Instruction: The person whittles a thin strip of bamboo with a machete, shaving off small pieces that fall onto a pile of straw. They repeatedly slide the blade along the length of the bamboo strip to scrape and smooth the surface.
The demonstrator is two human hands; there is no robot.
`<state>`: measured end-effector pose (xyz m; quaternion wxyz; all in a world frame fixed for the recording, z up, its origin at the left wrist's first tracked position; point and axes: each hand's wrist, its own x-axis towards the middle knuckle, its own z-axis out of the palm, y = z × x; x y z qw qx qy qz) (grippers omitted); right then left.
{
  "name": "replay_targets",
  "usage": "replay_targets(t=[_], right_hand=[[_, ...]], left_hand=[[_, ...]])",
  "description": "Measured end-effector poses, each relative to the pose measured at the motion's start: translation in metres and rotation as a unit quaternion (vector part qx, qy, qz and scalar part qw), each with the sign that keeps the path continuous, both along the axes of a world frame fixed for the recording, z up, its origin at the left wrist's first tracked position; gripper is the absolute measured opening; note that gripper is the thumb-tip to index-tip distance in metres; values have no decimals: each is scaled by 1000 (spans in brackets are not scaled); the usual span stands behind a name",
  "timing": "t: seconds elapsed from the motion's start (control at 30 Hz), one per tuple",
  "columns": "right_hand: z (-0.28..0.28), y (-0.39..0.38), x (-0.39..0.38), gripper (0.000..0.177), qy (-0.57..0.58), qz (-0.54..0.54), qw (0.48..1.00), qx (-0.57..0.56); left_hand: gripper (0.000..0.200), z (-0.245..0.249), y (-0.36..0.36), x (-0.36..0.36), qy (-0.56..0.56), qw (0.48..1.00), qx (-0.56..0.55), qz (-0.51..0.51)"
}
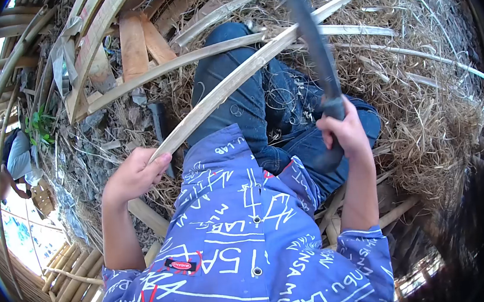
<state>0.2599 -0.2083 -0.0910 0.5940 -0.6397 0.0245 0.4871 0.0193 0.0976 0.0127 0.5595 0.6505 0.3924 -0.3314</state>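
My left hand (136, 174) is closed round the near end of a long pale bamboo strip (230, 86), thumb along its top. From there the strip slants up over my jeans to the far right. In my right hand (346, 129) is the dark handle of a machete (316, 48). Its long blade points up and away from me and crosses over the strip in this view. Thin curled shavings (289, 97) lie on the lap of my jeans (225, 71), between the two hands.
A dark-handled tool (160, 124) lies on the ground by my left hand. More bamboo strips (169, 63) and flat wood pieces (133, 45) are ahead. Heaped shavings (427, 133) cover the right side. Bamboo poles (71, 284) and a person (7, 167) appear at the left.
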Motion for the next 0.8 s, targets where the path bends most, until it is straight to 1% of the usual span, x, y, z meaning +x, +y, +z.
replay_targets(t=[0.03, 0.07, 0.13, 0.17, 0.23, 0.27, 0.33, 0.4, 0.47, 0.53, 0.57, 0.6, 0.67, 0.73, 0.77, 0.8], right_hand=[[-7, 7, -3, 39, 4, -53, 999, -6], [-10, 9, -14, 39, 4, -51, 999, -6], [-3, 16, -34, 39, -74, 112, 991, 6], [9, 21, -43, 40, -16, 121, 992, 39], [13, 11, -19, 40, -15, 97, 995, 23], [11, 8, -10, 41, -7, 84, 996, 8], [-3, 18, -9, 40, 7, -31, 999, 23], [4, 27, -27, 42, -6, 17, 999, -36], [23, 35, -47, 45, 21, 138, 990, 37], [14, 22, -31, 46, -6, 140, 990, 32], [14, 19, -21, 46, 12, 104, 994, 42], [15, 22, -14, 43, 12, 70, 997, 16], [-1, 32, -23, 38, -3, -14, 1000, 21], [9, 39, -46, 42, -11, 93, 996, 0], [20, 42, -54, 50, -5, 154, 987, 53], [17, 37, -53, 47, 10, 150, 987, 59]], left_hand=[[34, 1, -2, 4, -21, 1000, 3, -13], [33, 3, -2, 6, -43, 999, 6, -28], [33, 3, -1, 8, -42, 999, 16, -17], [35, 5, -1, 7, -23, 999, 21, -11], [37, 3, 0, 6, 16, 999, 28, -1], [37, 2, -2, 4, 18, 1000, 25, 4], [38, 2, -2, 3, -46, 997, 42, -45], [38, 0, -3, 3, -42, 998, 43, -35], [38, -1, -2, 5, -39, 998, 48, -28], [38, -1, -1, 2, -47, 998, 26, -35], [38, 0, -2, 1, -60, 997, 30, -37], [38, 1, -3, 2, -60, 997, 31, -33], [39, 4, -2, 6, -46, 996, 43, -57], [40, -2, 2, 4, -50, 996, 52, -47], [39, -5, 3, 0, -41, 998, 35, -37], [39, -6, 4, -3, -28, 999, 17, -28]])
